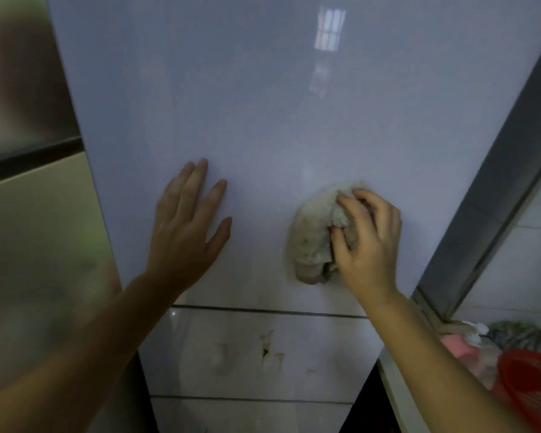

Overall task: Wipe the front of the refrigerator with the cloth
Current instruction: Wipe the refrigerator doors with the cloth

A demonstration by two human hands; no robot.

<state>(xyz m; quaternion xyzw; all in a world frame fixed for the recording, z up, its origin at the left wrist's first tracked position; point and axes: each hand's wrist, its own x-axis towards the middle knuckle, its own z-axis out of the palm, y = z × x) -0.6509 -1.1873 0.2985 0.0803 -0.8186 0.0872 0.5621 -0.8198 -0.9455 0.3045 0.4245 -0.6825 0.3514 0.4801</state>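
Note:
The refrigerator front point(263, 104) is a glossy pale blue-white door that fills the middle of the head view, with lower drawer panels below two dark seams. My right hand point(367, 242) presses a crumpled grey-white cloth point(313, 239) against the lower right part of the door, fingers curled into the cloth. My left hand point(186, 228) lies flat on the door to the left of the cloth, fingers spread, holding nothing.
A rust-stained chip point(267, 350) marks the drawer panel below the door. To the left is a beige-and-steel appliance side point(35, 245). To the right run a grey frame point(494, 207) and a counter with a red basket point(531, 392) and pink item point(456, 348).

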